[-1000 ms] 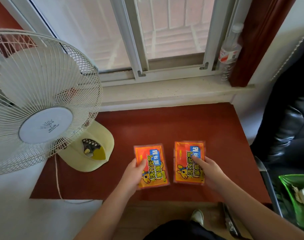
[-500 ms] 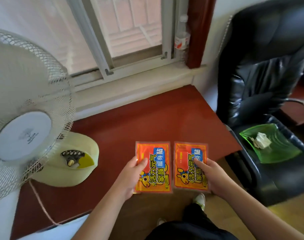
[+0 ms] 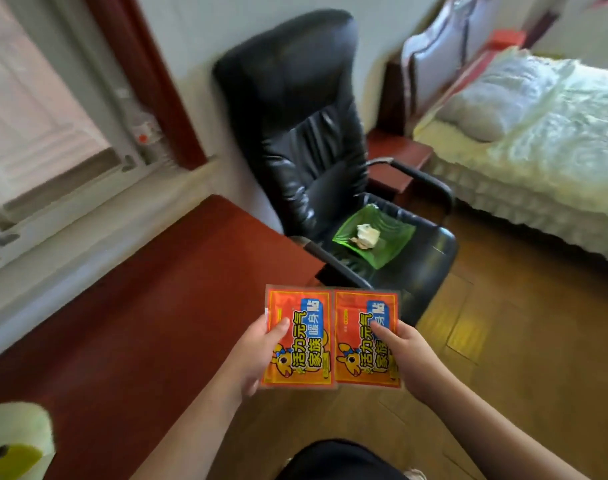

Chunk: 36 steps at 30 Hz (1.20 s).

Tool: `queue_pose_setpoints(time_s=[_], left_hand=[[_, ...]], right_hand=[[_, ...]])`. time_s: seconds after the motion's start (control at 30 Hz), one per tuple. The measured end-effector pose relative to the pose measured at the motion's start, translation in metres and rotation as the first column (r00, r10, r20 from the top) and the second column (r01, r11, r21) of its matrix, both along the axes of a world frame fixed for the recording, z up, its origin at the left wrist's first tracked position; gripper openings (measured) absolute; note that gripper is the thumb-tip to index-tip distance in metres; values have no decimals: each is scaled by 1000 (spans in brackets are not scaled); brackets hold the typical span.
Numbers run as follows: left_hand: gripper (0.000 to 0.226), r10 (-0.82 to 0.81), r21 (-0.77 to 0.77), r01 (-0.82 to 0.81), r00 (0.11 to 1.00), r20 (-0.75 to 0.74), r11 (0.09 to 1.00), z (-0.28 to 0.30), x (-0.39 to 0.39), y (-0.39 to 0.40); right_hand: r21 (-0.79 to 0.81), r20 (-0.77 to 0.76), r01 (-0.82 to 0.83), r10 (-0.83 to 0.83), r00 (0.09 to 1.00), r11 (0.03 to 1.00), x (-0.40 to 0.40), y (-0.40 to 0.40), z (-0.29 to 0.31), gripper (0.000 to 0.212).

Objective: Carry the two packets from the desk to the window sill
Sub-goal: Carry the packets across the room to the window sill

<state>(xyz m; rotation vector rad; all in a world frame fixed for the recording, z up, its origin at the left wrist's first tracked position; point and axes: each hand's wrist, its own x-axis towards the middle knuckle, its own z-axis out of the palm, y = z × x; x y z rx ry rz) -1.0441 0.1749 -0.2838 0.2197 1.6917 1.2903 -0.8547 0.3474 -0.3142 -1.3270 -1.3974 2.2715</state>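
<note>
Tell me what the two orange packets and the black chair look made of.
The two orange packets: glossy printed plastic film, by the sheen and flat sealed edges. The black high-backed office chair: leather or imitation leather, by its shiny creased padding; which one cannot be told.

You had the red-brown desk (image 3: pixel 140 306) running from the window side down to the lower left, its top mostly bare; only the pale yellow-green fan base (image 3: pixel 15 441) sat on it at the near left corner. The pale window sill (image 3: pixel 98 220) ran along the desk's far edge, and nothing could be made out on it through the blur. Right of the desk, the black chair (image 3: pixel 313 133) stood on the wooden floor (image 3: pixel 503 358), and a green dish (image 3: pixel 392 244) with a crumpled white scrap (image 3: pixel 366 234) lay on its seat
</note>
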Motion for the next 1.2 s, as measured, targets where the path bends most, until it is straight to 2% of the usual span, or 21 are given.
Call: queue_pose_setpoints(time_s=[0.27, 0.6, 0.87, 1.07, 1.2], left_hand=[[17, -310, -21, 310, 951, -6, 951, -8, 103, 136], [21, -513, 16, 513, 857, 53, 858, -9, 215, 260], [21, -694, -16, 697, 716, 72, 717, -14, 267, 335], [19, -789, -16, 793, 608, 89, 609, -14, 297, 413], [17, -856, 6, 857, 513, 58, 515, -11, 313, 470]], right_hand=[[-58, -9, 271, -272, 962, 961, 148, 79, -2, 22], [-144, -40, 482, -492, 870, 864, 296, 135, 1, 17], [-125, -102, 650, -661, 743, 750, 348, 154, 8, 17], [-101, -87, 746, -753, 653, 658, 369, 189, 12, 18], [-108, -97, 821, -827, 553, 561, 381, 223, 16, 17]])
